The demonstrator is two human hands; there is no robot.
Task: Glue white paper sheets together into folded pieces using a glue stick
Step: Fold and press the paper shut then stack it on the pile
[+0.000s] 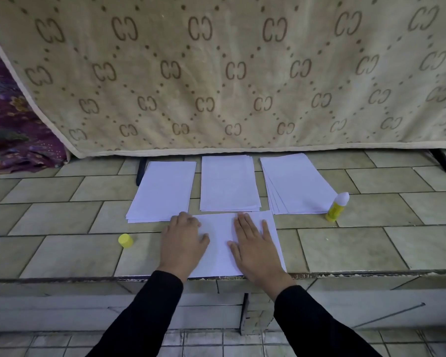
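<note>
Sheet lies at near edge of tiled ledge. L hand and R hand press it palms down, fingers spread, gripping nothing. 3 paper stacks sit just behind. Glue stick is uncapped, by the right stack. Cap is left of the sheet.

One head-worn wide-angle camera looks forward and down, close over the tiled desk, facing a patterned blanket.

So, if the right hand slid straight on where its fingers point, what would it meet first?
Probably the middle paper stack: the right hand lies flat on the near sheet, its fingers aimed at that stack's near edge.
</note>
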